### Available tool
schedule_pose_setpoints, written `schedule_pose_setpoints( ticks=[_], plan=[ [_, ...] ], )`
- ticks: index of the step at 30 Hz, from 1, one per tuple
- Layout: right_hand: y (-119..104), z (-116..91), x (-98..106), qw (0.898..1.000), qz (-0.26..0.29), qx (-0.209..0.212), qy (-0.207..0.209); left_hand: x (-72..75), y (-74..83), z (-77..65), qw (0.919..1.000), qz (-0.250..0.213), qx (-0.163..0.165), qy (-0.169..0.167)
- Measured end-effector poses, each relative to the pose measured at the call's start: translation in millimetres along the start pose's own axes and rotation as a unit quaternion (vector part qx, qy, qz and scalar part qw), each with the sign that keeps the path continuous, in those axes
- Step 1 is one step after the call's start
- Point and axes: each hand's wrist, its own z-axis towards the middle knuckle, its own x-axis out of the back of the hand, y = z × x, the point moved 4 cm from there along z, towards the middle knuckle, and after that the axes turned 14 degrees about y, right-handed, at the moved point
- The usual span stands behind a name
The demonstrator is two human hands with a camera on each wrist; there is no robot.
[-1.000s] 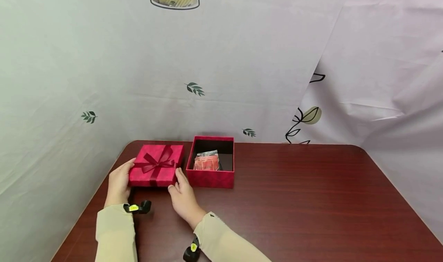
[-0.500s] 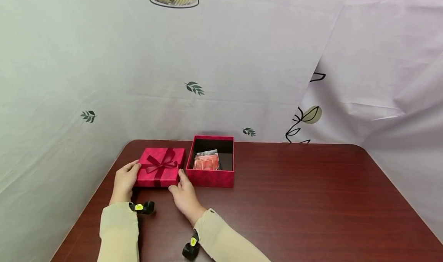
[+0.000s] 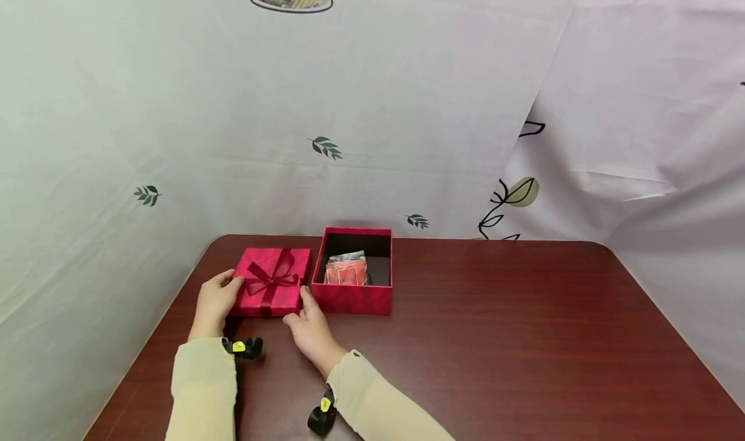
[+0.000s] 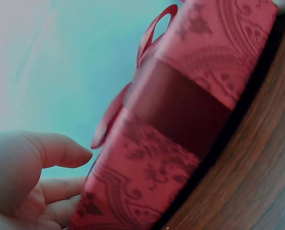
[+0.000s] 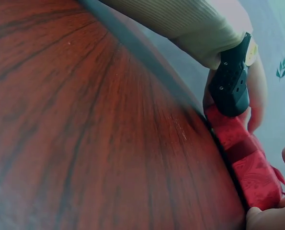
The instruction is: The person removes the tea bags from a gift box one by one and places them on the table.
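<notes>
Beside open box (image 3: 352,300) | left fingers (image 3: 226,277), right fingers (image 3: 309,298) hold ribboned lid (image 3: 271,282)

I count one left hand (image 3: 213,304) and one right hand (image 3: 314,334), two sleeves (image 3: 205,389), two black wrist devices (image 3: 251,348), one red lid (image 3: 251,300) with one bow (image 3: 269,279), one open red box (image 3: 355,299) and one tabletop (image 3: 500,324). In the box, at least two flat printed pieces (image 3: 347,275), too overlapped for an exact number. Three small leaf sprigs (image 3: 326,147) on the cloth (image 3: 401,92).
</notes>
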Motion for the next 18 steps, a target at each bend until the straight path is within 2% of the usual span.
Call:
schedule_pose_setpoints(
  ticks=[8,14,18],
  plan=[
    [-2,-4,3,1.0,-0.027,0.001,-0.008,2.5,6.4,-2.1,0.9999,0.007,-0.005,0.008],
    [-9,-13,14,0.998,-0.067,0.015,-0.018,4.5,17.0,-4.3,0.9987,0.014,-0.041,0.025],
    [-18,-18,26,0.995,-0.077,0.061,-0.01,4.2,29.8,-9.5,0.996,0.012,-0.084,0.026]
  ],
)
